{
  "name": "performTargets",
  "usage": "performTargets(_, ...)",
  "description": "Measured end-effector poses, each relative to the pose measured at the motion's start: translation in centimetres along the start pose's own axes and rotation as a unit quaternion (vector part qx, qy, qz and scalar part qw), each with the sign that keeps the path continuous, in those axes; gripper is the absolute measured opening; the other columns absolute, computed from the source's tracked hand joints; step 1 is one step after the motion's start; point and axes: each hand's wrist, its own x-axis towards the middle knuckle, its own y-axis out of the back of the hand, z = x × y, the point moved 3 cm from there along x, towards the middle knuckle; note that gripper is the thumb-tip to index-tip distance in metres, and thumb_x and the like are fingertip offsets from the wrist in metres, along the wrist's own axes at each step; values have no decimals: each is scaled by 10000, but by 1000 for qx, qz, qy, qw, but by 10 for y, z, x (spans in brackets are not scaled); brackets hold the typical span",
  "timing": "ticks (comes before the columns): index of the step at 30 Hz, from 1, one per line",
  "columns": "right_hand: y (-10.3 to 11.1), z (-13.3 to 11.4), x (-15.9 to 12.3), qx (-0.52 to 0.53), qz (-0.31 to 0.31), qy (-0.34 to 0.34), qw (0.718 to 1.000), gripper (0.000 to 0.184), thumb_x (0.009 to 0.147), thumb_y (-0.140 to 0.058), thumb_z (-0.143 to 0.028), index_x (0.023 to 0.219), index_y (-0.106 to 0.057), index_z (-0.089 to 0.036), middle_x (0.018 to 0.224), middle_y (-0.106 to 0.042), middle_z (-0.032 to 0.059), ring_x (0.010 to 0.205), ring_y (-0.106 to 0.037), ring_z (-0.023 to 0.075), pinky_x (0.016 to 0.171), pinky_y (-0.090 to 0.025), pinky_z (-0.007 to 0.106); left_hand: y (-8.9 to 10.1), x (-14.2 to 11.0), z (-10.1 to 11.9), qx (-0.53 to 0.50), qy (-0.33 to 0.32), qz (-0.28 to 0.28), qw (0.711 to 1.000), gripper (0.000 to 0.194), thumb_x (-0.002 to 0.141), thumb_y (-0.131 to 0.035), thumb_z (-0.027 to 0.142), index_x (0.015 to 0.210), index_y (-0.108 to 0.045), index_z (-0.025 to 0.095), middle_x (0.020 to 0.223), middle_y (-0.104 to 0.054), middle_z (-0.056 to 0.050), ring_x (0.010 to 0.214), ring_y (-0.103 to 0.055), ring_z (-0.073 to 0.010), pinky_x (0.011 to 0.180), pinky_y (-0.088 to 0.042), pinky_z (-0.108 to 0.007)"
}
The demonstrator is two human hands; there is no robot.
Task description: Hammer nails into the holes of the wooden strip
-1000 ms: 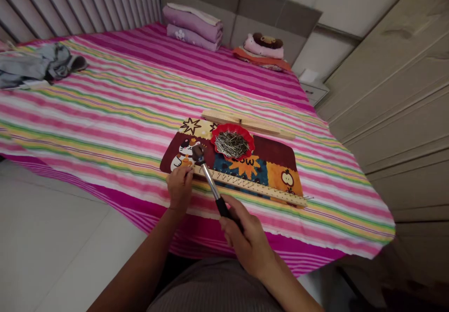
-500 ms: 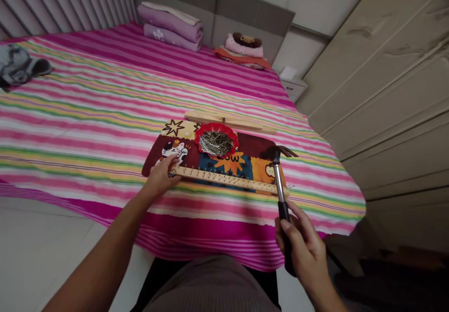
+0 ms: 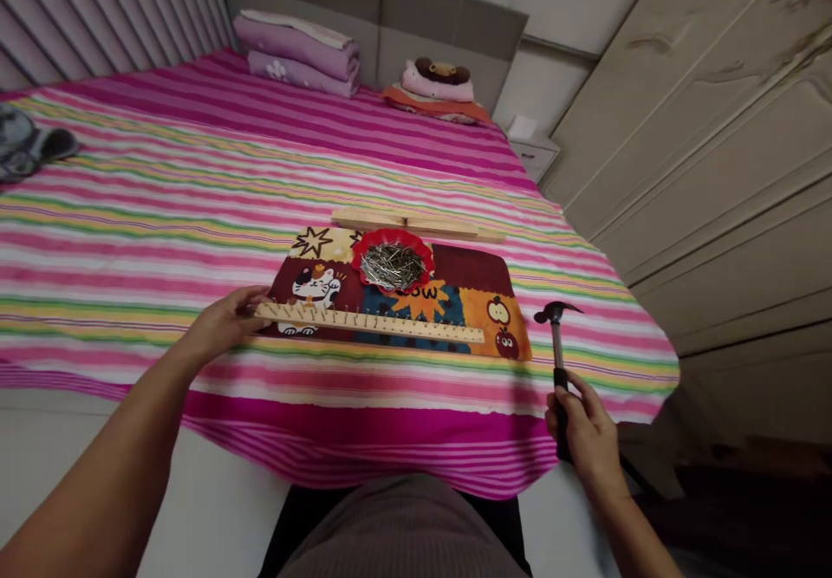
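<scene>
My left hand (image 3: 229, 322) grips the left end of a narrow wooden strip (image 3: 390, 327), its fingers closed around that end. Many nails stand up out of the strip along its left and middle part. Below the strip lies a patterned mat (image 3: 448, 262) with a cat and apple prints. On the mat, behind the strip, sits a red scalloped bowl (image 3: 425, 268) heaped with loose nails (image 3: 390, 266). My right hand (image 3: 585, 426) is closed on the black handle of a claw hammer (image 3: 557, 335), held to the right of the mat with its head up.
More wooden strips (image 3: 416, 224) lie behind the bowl. Striped bedding (image 3: 195, 240) covers the bed. Folded purple bedding (image 3: 302, 58) and a pink and orange pile (image 3: 437, 93) rest near the headboard. Grey cloth (image 3: 29, 145) lies at far left, a wooden wardrobe (image 3: 708, 145) stands right.
My left hand has drawn the nailed strip leftward across the mat. My right hand has carried the hammer right, away from the strip's right end.
</scene>
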Motion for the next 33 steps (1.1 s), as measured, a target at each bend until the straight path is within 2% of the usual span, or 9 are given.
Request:
performTargets(6,-9,18,27,-75,34,-24,996,645,619,-635,-470,1184,-574,-165,522,-526,-62,404,-446,113,390,-371,240,35,-15,6,-31,35,34,998,736,409,-799,290,1115,-593,247,1215,-639,-69,977,-647,-267,738,-572,-354)
performTargets(10,-15,22,55,-157,46,36,986,612,667,-553,-476,1161,-605,-118,555,-562,-16,468,-487,141,444,-382,253,49,-24,6,17,23,33,999,762,475,-753,367,1201,-545,270,1329,-574,-79,1216,-527,-328,916,-524,-432)
performTargets(13,-15,28,76,-268,51,100,957,562,731,-496,-460,1169,-614,-129,618,-616,25,537,-529,175,490,-379,261,53,-30,10,121,13,87,989,636,582,-670,427,1195,-552,304,1337,-567,-53,1240,-500,-355,1011,-442,-495)
performTargets(15,-17,34,86,-344,40,132,929,517,771,-478,-426,1192,-607,-154,683,-652,45,580,-551,191,520,-373,265,47,-35,21,169,-8,152,974,502,661,-602,457,1151,-564,357,1289,-599,10,1234,-505,-351,1020,-420,-523)
performTargets(18,-23,40,92,-419,8,156,894,469,827,-457,-355,1236,-579,-162,818,-698,80,646,-581,203,570,-375,273,16,-38,50,158,-55,190,967,402,713,-562,426,1104,-586,335,1150,-666,23,1143,-582,-288,1005,-441,-481)
performTargets(21,-27,42,91,-451,-1,146,880,464,863,-441,-316,1279,-544,-139,896,-709,111,684,-600,212,600,-381,281,-35,-27,81,134,-103,113,979,413,721,-566,451,1073,-617,241,1038,-706,-46,983,-649,-248,920,-501,-422)
performTargets(23,-29,41,89,-459,-4,141,877,458,875,-441,-301,1290,-534,-131,904,-707,115,696,-608,210,604,-383,278,-70,-11,98,195,-139,66,969,359,748,-541,434,1026,-645,232,1011,-712,-45,934,-653,-227,879,-511,-382)
performTargets(28,-30,40,87,-455,-1,158,877,427,883,-439,-278,1274,-542,-140,930,-705,111,714,-613,205,600,-387,269,-134,36,123,404,-230,26,885,291,780,-476,247,969,-695,212,1058,-700,-86,1026,-615,-250,934,-448,-368)
performTargets(33,-31,44,88,-451,0,162,878,441,892,-424,-286,1291,-524,-125,962,-701,117,754,-619,207,622,-401,275,-162,63,128,536,-217,-13,815,335,764,-497,206,1024,-708,211,1051,-698,-136,1023,-610,-314,874,-441,-425)
